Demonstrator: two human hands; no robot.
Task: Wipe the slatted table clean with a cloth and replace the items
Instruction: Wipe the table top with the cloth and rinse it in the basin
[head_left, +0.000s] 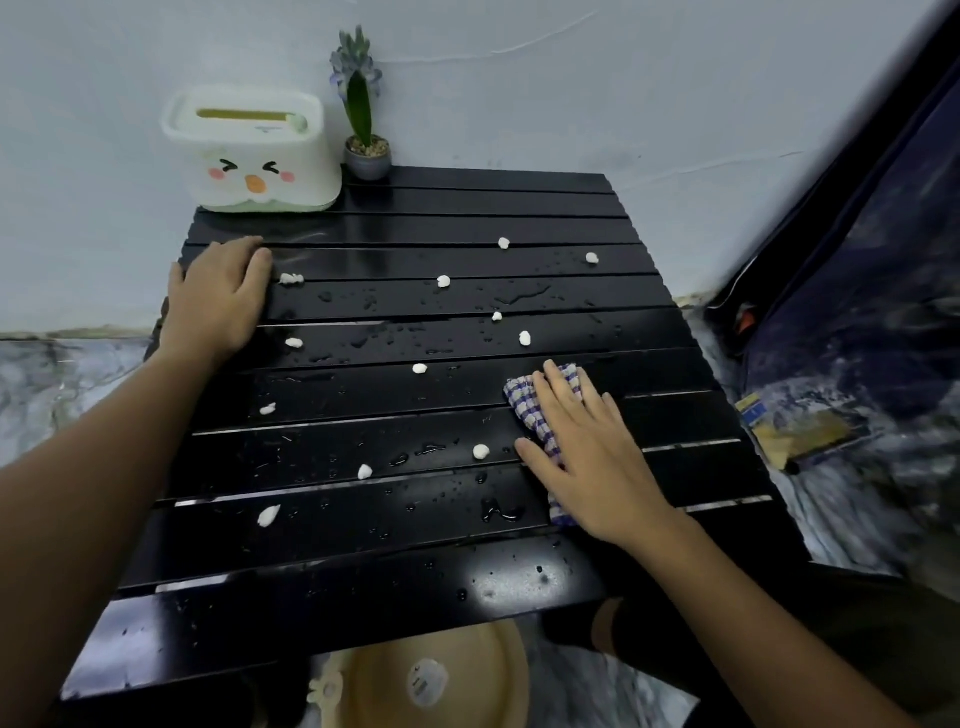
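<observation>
The black slatted table (395, 530) is wet with droplets and dotted with several small white lumps (443, 281). My right hand (587, 452) lies flat with spread fingers on a blue-and-white checked cloth (524, 402), pressing it onto the table's right side. My left hand (221, 296) rests palm down on the table's left edge, holding nothing. A white tissue box with a cartoon face (249, 150) and a small potted purple flower (366, 150) stand at the table's far left corner.
A pale wall runs behind the table. A beige round basin (431, 680) sits on the floor under the near edge. Dark fabric (883, 260) hangs at the right, with a yellow-and-blue packet (795, 426) on the marbled floor beside the table.
</observation>
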